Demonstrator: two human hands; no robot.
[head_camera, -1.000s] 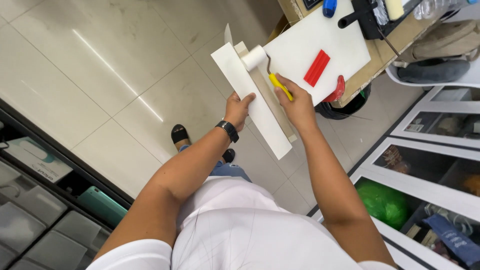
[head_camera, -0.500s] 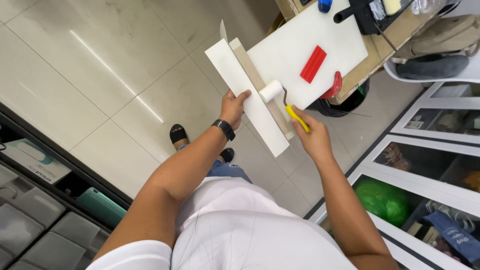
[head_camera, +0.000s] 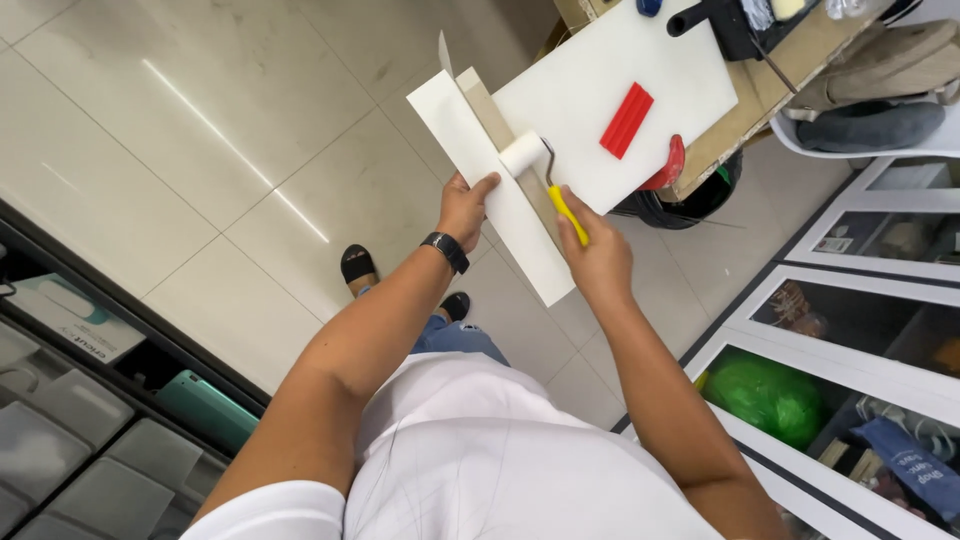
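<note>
Right hand (head_camera: 598, 258) clenches the roller (head_camera: 540, 172), its yellow handle within the fingers; left hand (head_camera: 466, 208) grips the white board's (head_camera: 490, 200) edge.

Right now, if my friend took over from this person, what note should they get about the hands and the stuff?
Left hand grips the edge of a long white panel, held in the air over the floor.
Right hand holds a small paint roller by its yellow handle, its white sleeve on the panel's tan strip.
A white board with a red block lies on the table beyond.
Rolling is under way; how much strip is covered cannot be told.
</note>
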